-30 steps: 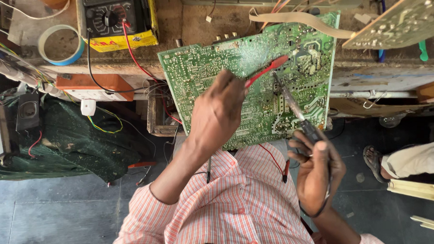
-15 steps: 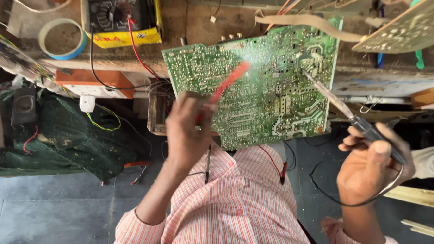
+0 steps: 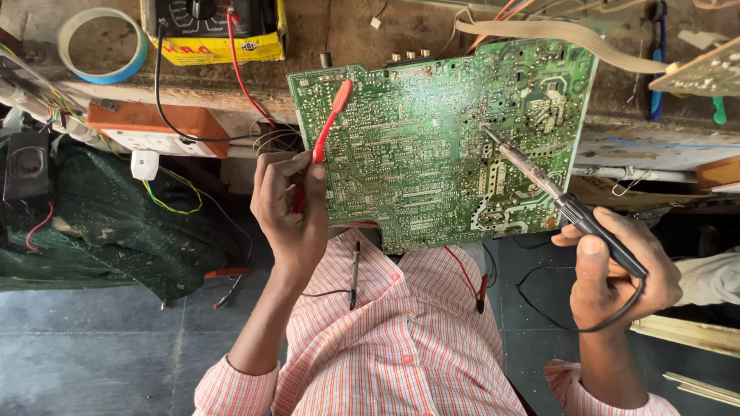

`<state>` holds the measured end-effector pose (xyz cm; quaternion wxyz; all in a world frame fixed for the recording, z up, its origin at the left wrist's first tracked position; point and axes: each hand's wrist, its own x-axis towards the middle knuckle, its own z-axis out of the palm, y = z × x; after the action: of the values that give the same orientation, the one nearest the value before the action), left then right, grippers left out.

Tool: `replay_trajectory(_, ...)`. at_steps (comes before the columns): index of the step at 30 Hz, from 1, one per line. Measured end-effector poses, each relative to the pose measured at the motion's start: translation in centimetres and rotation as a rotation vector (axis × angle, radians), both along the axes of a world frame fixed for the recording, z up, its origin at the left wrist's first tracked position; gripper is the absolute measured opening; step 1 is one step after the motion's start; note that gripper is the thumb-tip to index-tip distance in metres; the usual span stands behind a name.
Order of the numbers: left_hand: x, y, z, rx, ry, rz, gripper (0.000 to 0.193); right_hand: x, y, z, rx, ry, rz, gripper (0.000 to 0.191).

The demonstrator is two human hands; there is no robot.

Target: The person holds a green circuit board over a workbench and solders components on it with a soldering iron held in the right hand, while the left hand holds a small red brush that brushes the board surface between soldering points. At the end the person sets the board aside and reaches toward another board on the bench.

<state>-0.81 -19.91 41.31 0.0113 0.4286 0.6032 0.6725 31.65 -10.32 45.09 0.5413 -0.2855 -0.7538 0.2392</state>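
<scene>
Left hand: our left hand (image 3: 288, 205) is closed around a red probe (image 3: 330, 120), fingers pinched on its lower end at about 7 o'clock from the board's middle.
Red probe: it slants up toward 1 o'clock, and its tip lies on the board near the upper left corner.
Right hand: our right hand (image 3: 618, 270) grips the dark handle of a soldering iron (image 3: 551, 190), thumb laid along the handle, at about 4 o'clock from the board.
Soldering iron: its metal shaft points toward 10 o'clock, and the tip rests on the board's right half.
Board: the green circuit board (image 3: 438, 145) stands tilted between our hands, solder side toward us, its lower edge just above our striped shirt (image 3: 398, 340).
Meter: a black and yellow multimeter (image 3: 208, 18) sits at 11 o'clock from the board, with red and black leads trailing down.
Tape: a blue tape roll (image 3: 101, 43) lies at 9 o'clock from the meter.
Socket: an orange socket box (image 3: 155, 127) sits below the meter, a white plug just under it.
</scene>
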Motion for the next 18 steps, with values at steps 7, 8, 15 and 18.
replay_trajectory(7, 0.2, 0.2, 0.3, -0.005, 0.064, 0.027, 0.011, 0.0, 0.0, 0.0, 0.057, -0.065, -0.044, 0.032)
replay_trajectory(8, 0.3, 0.2, 0.5, 0.005, 0.089, 0.029, 0.012, 0.0, -0.1, 0.1, 0.083, -0.076, -0.052, 0.032)
replay_trajectory(15, 1.2, 1.4, 2.1, -0.012, 0.175, -0.064, 0.013, -0.4, -1.5, 1.8, 0.153, -0.191, -0.108, 0.029)
replay_trajectory(18, 1.7, 2.3, 3.0, 0.000, 0.155, -0.172, 0.014, -0.4, -2.0, 2.6, 0.142, -0.228, -0.103, 0.028)
